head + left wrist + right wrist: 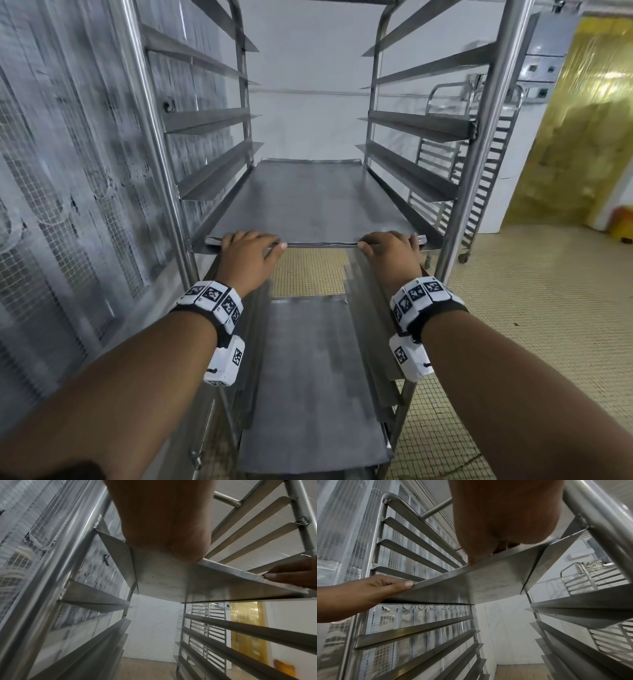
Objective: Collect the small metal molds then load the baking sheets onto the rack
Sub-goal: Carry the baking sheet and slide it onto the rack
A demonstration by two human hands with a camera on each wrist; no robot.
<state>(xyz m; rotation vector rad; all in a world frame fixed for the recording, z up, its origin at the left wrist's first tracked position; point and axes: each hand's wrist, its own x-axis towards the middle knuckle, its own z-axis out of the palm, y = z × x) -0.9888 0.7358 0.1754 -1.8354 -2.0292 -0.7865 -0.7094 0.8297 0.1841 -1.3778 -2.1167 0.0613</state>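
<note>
A flat metal baking sheet (308,202) lies on a pair of side rails of the steel rack (150,137), most of its length inside. My left hand (246,246) grips the near rim at its left end, fingers on top and thumb along the edge. My right hand (390,246) grips the right end in the same way. From below, the left wrist view shows the sheet's underside (171,577), and the right wrist view shows it (479,582) resting on the rails. A second sheet (308,377) sits on a lower level. No small molds are in view.
Empty angled rails run up both sides of the rack above the sheet. A mesh-covered wall (51,171) stands close on the left. Another wheeled rack (479,164) stands behind on the right, near a yellow strip curtain (582,120). The floor (531,308) is tiled.
</note>
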